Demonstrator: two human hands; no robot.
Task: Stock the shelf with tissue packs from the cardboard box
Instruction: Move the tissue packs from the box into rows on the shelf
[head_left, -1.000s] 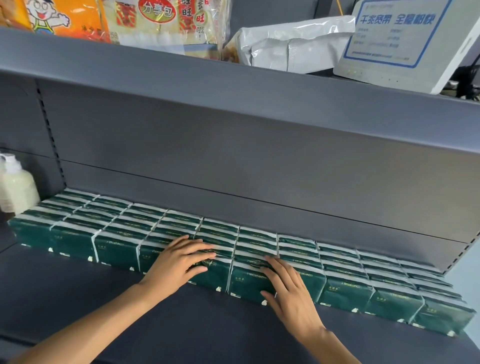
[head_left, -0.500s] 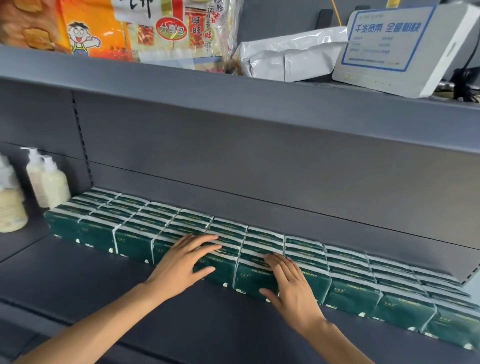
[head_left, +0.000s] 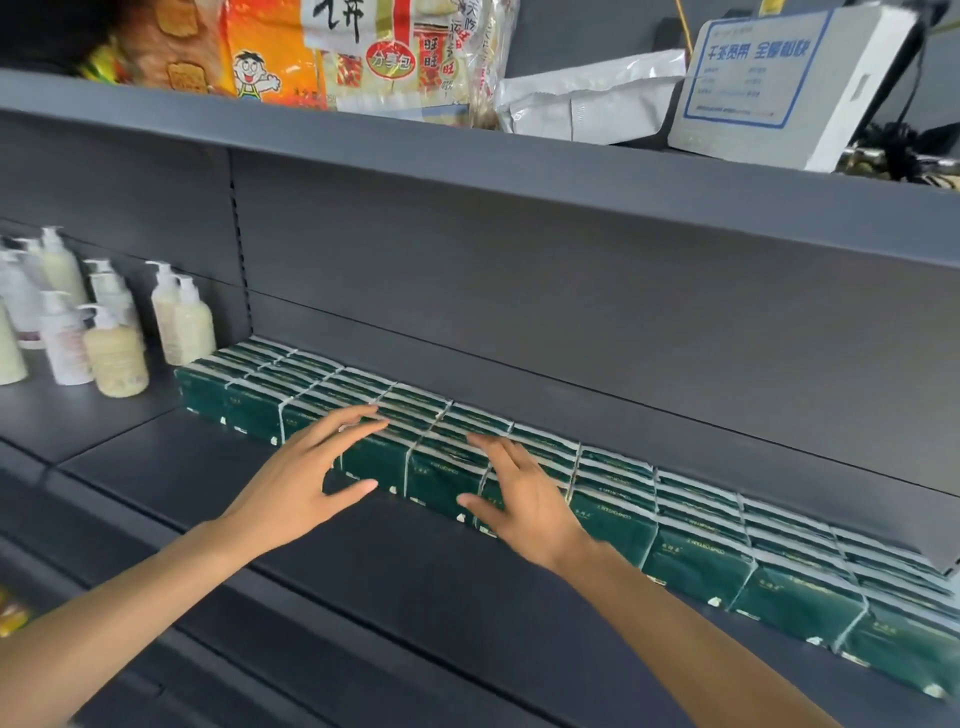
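Tissue packs (head_left: 613, 499) are ranged in one long row along the back of the shelf (head_left: 260, 467). The left hand (head_left: 296, 483) and right hand (head_left: 524, 499), pressed flat on the packs half a second ago, are now lifted, fingers spread, nothing gripped; the row is judged settled.

Shop aisle, grey metal shelving (head_left: 467, 587), rows of tissue packs (head_left: 691, 525), lotion bottles (head_left: 182, 322), snack bags (head_left: 363, 52)
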